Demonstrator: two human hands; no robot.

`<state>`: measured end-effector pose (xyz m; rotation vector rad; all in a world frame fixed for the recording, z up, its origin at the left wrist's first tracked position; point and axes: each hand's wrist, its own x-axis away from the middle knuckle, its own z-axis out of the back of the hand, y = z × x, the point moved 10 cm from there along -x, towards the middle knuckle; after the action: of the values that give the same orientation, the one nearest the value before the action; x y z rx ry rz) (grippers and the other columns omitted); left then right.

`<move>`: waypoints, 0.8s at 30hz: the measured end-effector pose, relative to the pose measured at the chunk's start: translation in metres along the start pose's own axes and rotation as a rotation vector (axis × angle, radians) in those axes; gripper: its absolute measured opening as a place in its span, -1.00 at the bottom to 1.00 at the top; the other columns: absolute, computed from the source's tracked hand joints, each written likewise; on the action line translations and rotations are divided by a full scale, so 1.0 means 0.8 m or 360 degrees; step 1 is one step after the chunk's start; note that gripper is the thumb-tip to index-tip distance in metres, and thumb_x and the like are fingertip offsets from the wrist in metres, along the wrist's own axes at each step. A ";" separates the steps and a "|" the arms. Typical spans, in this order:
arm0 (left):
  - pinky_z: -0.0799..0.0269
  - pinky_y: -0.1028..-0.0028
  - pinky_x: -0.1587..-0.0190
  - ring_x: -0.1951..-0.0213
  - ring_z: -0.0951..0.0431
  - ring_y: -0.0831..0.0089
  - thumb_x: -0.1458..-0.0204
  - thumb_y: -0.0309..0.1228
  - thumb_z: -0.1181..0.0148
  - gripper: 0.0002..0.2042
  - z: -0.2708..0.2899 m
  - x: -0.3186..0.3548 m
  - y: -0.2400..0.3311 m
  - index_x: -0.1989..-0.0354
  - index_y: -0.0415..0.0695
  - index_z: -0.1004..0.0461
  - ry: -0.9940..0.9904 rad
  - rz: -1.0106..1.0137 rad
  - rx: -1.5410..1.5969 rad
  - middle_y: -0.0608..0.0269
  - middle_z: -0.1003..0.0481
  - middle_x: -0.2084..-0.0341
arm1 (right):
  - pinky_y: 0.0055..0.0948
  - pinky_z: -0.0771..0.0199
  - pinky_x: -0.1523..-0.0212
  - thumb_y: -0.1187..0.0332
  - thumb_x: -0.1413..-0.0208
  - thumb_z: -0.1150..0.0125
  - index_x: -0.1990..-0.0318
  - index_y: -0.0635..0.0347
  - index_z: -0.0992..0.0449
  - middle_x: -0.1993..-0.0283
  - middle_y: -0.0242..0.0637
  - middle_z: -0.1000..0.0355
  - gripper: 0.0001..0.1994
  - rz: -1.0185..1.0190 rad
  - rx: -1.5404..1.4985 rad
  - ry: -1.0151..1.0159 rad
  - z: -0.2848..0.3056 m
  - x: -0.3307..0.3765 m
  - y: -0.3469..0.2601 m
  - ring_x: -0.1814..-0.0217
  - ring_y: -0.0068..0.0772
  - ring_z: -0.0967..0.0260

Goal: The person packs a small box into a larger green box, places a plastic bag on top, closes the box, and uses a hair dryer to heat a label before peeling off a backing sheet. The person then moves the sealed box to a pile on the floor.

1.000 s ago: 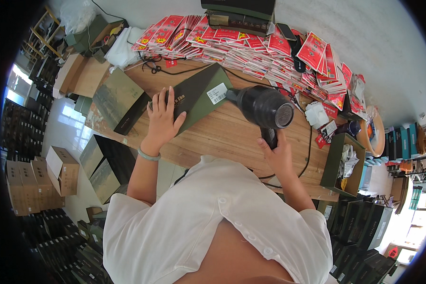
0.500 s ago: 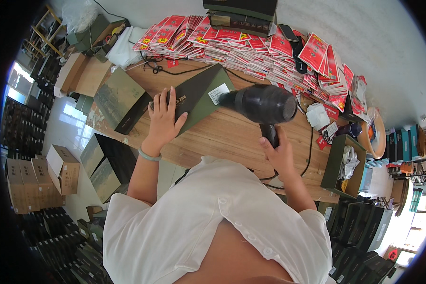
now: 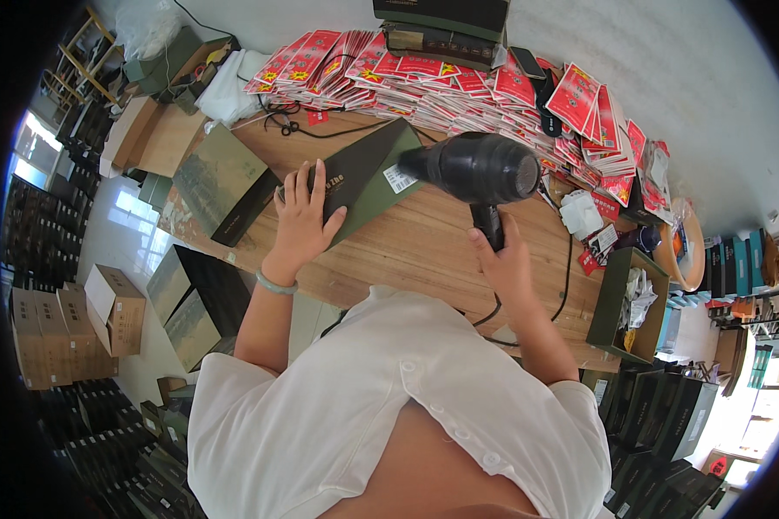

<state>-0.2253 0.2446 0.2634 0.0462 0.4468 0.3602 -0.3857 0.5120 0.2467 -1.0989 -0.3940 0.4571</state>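
Note:
My right hand [image 3: 502,251] is wrapped round the handle of a black hair dryer [image 3: 485,169]. The dryer's nozzle points left, right by a white label [image 3: 399,179] on the green side of a shoebox-like box [image 3: 363,195]. Whether the nozzle touches the box I cannot tell. On the dark side of that box lies my left hand [image 3: 301,216], fingers spread, palm down. A bracelet circles that wrist. Left of it, another green box [image 3: 225,183] with a picture-like top rests on the wooden table [image 3: 424,268].
Red printed packets [image 3: 459,99] are heaped along the table's back, with dark boxes [image 3: 441,39] and a phone [image 3: 528,62] on top. An open green box [image 3: 629,303] of scraps stands at the right edge. The dryer's black cord [image 3: 567,277] curves beside my right arm. Cartons [image 3: 117,311] sit lower left.
The hair dryer has moved slightly up and left, its nozzle shifting from the label's lower right toward its upper edge. My left hand stays on the box, almost unmoved.

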 end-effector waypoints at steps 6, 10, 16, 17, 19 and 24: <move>0.01 -0.26 -0.14 -0.21 -0.07 -0.12 -0.06 -0.05 -0.03 -0.24 0.001 0.000 0.002 -0.37 -0.15 0.07 0.0002 0.0004 -0.0002 -0.18 -0.09 -0.23 | -0.36 -0.40 0.44 0.01 -0.05 -0.29 -0.06 0.24 -0.32 0.42 -0.15 -0.43 -0.43 0.0070 0.0050 -0.0018 -0.007 0.001 -0.004 0.48 -0.28 -0.42; 0.01 -0.26 -0.14 -0.21 -0.07 -0.12 -0.06 -0.04 -0.03 -0.24 0.001 -0.001 -0.001 -0.37 -0.15 0.07 0.0014 0.0006 0.0007 -0.18 -0.09 -0.23 | -0.37 -0.40 0.45 0.00 -0.04 -0.29 -0.06 0.25 -0.32 0.43 -0.15 -0.43 -0.42 0.0078 0.0049 -0.0020 -0.011 0.001 -0.007 0.49 -0.29 -0.42; 0.02 -0.27 -0.14 -0.22 -0.07 -0.12 -0.05 -0.04 -0.03 -0.24 -0.002 -0.001 -0.001 -0.37 -0.14 0.06 -0.0008 0.0017 0.0006 -0.17 -0.09 -0.23 | -0.38 -0.39 0.46 -0.02 -0.04 -0.28 -0.06 0.25 -0.32 0.43 -0.19 -0.42 -0.41 0.0136 -0.0105 0.0040 -0.005 -0.003 -0.018 0.51 -0.33 -0.40; 0.02 -0.27 -0.15 -0.22 -0.07 -0.12 -0.05 -0.04 -0.03 -0.24 -0.002 0.000 -0.001 -0.37 -0.14 0.06 -0.0019 0.0018 0.0008 -0.17 -0.09 -0.23 | -0.37 -0.40 0.43 -0.02 -0.04 -0.28 -0.07 0.25 -0.31 0.42 -0.18 -0.44 -0.40 -0.0085 -0.0212 -0.0091 -0.012 -0.001 -0.009 0.49 -0.31 -0.41; 0.02 -0.27 -0.14 -0.22 -0.07 -0.12 -0.05 -0.04 -0.03 -0.24 -0.002 -0.001 -0.002 -0.37 -0.14 0.06 -0.0005 0.0021 0.0002 -0.17 -0.09 -0.23 | -0.39 -0.40 0.43 -0.03 -0.03 -0.29 -0.06 0.25 -0.32 0.43 -0.20 -0.42 -0.40 0.0130 -0.0049 0.0066 -0.004 -0.005 -0.009 0.49 -0.36 -0.39; 0.01 -0.27 -0.13 -0.21 -0.07 -0.12 -0.04 -0.04 -0.04 -0.24 -0.001 -0.001 -0.001 -0.37 -0.14 0.05 0.0009 0.0010 -0.0005 -0.17 -0.09 -0.23 | -0.37 -0.41 0.33 -0.02 -0.03 -0.29 -0.06 0.25 -0.31 0.38 -0.15 -0.45 -0.40 0.0008 -0.0094 0.0021 -0.002 -0.002 -0.003 0.40 -0.29 -0.42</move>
<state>-0.2256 0.2437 0.2631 0.0436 0.4519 0.3670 -0.3862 0.5088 0.2484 -1.1598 -0.3952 0.4449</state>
